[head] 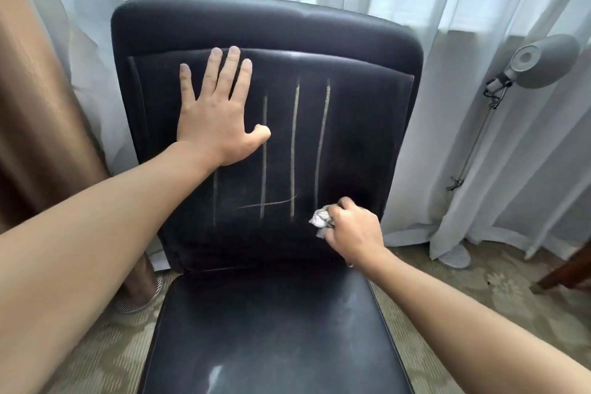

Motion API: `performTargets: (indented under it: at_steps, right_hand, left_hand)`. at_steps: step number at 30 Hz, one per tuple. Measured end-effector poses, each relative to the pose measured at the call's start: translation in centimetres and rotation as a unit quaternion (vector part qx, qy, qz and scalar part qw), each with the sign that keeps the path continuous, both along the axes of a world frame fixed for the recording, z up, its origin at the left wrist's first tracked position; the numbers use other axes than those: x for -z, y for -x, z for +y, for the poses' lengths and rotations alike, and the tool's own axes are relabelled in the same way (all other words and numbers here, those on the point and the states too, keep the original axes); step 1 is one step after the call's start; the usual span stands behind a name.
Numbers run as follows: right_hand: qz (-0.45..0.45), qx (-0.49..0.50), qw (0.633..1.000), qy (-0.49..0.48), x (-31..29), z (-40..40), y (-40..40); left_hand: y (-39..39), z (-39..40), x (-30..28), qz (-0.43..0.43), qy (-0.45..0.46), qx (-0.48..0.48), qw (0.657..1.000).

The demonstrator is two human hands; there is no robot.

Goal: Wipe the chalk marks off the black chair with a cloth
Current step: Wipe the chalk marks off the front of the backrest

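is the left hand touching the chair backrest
Touching: the head view shows the left hand pressed flat, fingers spread, on the chair backrest.

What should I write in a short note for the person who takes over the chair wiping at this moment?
Left hand: open, flat against the black padded chair backrest, steadying it.
Right hand: shut on the crumpled white cloth, at the lower right of the backrest beside the bottom of the rightmost line.
Done: nothing clearly wiped yet.
Left: four vertical pale chalk lines and one short horizontal stroke crossing them low down; dusty smears on the black seat cushion perhaps too.
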State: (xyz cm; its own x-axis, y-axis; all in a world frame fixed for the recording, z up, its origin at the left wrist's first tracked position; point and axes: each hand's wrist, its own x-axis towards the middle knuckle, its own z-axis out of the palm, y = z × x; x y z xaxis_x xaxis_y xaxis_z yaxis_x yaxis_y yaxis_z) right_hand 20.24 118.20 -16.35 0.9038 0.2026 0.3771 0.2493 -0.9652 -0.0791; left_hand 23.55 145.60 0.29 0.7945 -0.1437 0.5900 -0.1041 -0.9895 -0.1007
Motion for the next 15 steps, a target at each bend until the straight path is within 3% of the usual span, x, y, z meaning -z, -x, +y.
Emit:
performTargets:
  at_steps: [2,7,10,12,15]
  right_hand:
    - [-0.015,0.004,1.0,-0.013,-2.9,-0.3,0.4]
    - [-0.229,-0.074,0.959,-0.148,-14.9,2.3,-1.7]
    - [-0.272,-0.066,0.944,-0.174,-20.7,4.4,-5.6]
    - [-0.261,-0.058,0.947,-0.176,-20.5,5.0,-7.5]
    - [-0.268,-0.06,0.947,-0.168,-15.0,4.7,-7.8]
  left_hand:
    - [0.2,-0.1,-0.1,0.0,0.003,-0.003,1.0]
    - [0.2,-0.2,0.1,0.002,-0.002,-0.01,1.0]
    - [-0.1,0.0,0.2,-0.005,-0.004,-0.009,1.0]
    - [-0.3,0.1,0.2,-0.003,-0.005,-0.008,1.0]
    - [-0.8,-0.1,0.3,0.0,-0.003,-0.01,1.0]
